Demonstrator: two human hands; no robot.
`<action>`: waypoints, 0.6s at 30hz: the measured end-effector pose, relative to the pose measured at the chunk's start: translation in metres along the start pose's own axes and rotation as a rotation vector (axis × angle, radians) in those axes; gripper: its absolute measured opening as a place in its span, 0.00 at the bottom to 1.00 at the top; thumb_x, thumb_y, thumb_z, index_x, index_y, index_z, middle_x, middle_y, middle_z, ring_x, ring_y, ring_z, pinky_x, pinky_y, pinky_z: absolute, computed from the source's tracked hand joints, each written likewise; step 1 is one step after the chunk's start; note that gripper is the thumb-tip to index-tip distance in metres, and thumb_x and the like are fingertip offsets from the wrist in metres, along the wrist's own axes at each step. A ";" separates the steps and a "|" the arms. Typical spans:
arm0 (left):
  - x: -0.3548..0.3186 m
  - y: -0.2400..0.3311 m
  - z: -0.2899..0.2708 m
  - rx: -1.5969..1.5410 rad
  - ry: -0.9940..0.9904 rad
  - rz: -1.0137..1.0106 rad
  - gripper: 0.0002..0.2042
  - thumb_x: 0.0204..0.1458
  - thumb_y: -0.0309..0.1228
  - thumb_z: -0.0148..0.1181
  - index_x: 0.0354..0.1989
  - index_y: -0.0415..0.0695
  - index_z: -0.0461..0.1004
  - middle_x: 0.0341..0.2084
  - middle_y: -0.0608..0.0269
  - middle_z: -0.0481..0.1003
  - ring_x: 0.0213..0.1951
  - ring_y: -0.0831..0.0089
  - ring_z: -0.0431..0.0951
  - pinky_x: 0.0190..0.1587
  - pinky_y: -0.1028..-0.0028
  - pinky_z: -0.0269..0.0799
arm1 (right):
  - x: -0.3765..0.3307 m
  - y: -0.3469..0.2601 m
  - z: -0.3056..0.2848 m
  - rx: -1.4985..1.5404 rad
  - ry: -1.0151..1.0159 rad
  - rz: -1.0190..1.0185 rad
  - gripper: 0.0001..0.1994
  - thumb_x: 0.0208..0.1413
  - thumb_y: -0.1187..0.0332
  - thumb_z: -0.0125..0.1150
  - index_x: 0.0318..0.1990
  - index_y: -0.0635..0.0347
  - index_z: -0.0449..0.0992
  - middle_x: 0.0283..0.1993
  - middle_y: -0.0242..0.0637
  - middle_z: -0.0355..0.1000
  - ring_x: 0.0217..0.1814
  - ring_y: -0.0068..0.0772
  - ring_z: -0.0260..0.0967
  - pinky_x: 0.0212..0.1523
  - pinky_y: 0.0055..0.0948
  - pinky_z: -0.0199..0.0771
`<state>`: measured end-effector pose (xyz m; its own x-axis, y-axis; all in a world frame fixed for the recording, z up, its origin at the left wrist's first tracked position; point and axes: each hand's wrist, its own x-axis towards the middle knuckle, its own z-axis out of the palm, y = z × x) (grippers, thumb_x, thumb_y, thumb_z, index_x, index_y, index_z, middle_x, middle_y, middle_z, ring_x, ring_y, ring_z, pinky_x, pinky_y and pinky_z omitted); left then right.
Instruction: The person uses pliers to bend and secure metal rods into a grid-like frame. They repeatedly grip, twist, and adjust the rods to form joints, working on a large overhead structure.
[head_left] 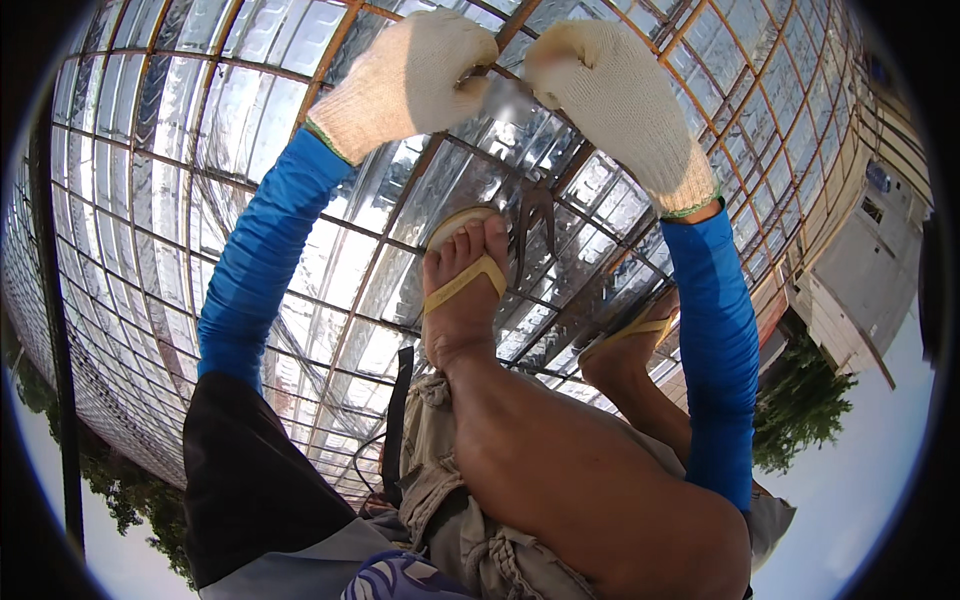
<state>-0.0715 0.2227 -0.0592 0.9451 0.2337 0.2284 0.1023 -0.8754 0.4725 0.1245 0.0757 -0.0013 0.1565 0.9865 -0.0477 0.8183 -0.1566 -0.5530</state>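
Note:
Both of my hands wear off-white knitted work gloves and hang close together above a rusty steel bar grid. My left hand (415,78) is closed, thumb against curled fingers. Facing it, my right hand (618,95) is also curled closed, its fingertips slightly blurred. Whatever the two hands pinch between them is too thin or too blurred to make out. Below them, dark metal pincers (536,215) lie on the grid beside my sandalled foot (467,270). Crossing bars of the rebar grid (385,235) run under everything, over shiny ribbed silver sheeting (335,270).
My other sandalled foot (630,345) stands on the grid to the right. A dark upright pole (62,350) rises at the far left. Pale building parts (860,270) and a green tree (800,405) lie beyond the right edge.

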 end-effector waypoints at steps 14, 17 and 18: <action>0.001 -0.028 0.010 -0.340 -0.061 -0.112 0.10 0.65 0.33 0.64 0.48 0.46 0.86 0.40 0.58 0.86 0.40 0.61 0.88 0.47 0.64 0.87 | -0.002 -0.009 -0.007 -0.007 -0.118 0.048 0.12 0.65 0.60 0.63 0.47 0.54 0.87 0.41 0.45 0.83 0.39 0.43 0.84 0.40 0.41 0.84; -0.002 -0.033 0.018 -0.422 -0.070 -0.183 0.10 0.64 0.34 0.64 0.48 0.46 0.86 0.41 0.59 0.86 0.40 0.62 0.88 0.47 0.64 0.86 | 0.003 -0.016 -0.010 0.034 -0.141 0.072 0.11 0.64 0.61 0.63 0.45 0.56 0.86 0.39 0.45 0.83 0.37 0.43 0.83 0.40 0.40 0.82; -0.002 -0.033 0.020 -0.440 -0.071 -0.195 0.10 0.64 0.34 0.64 0.48 0.46 0.86 0.41 0.59 0.86 0.40 0.62 0.88 0.47 0.64 0.86 | 0.003 -0.014 -0.008 0.024 -0.136 0.070 0.11 0.64 0.62 0.63 0.45 0.56 0.86 0.38 0.45 0.83 0.37 0.43 0.82 0.40 0.40 0.82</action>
<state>-0.0707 0.2429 -0.0924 0.9418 0.3326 0.0489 0.1525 -0.5524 0.8195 0.1178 0.0807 0.0136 0.1354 0.9707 -0.1985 0.7943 -0.2261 -0.5639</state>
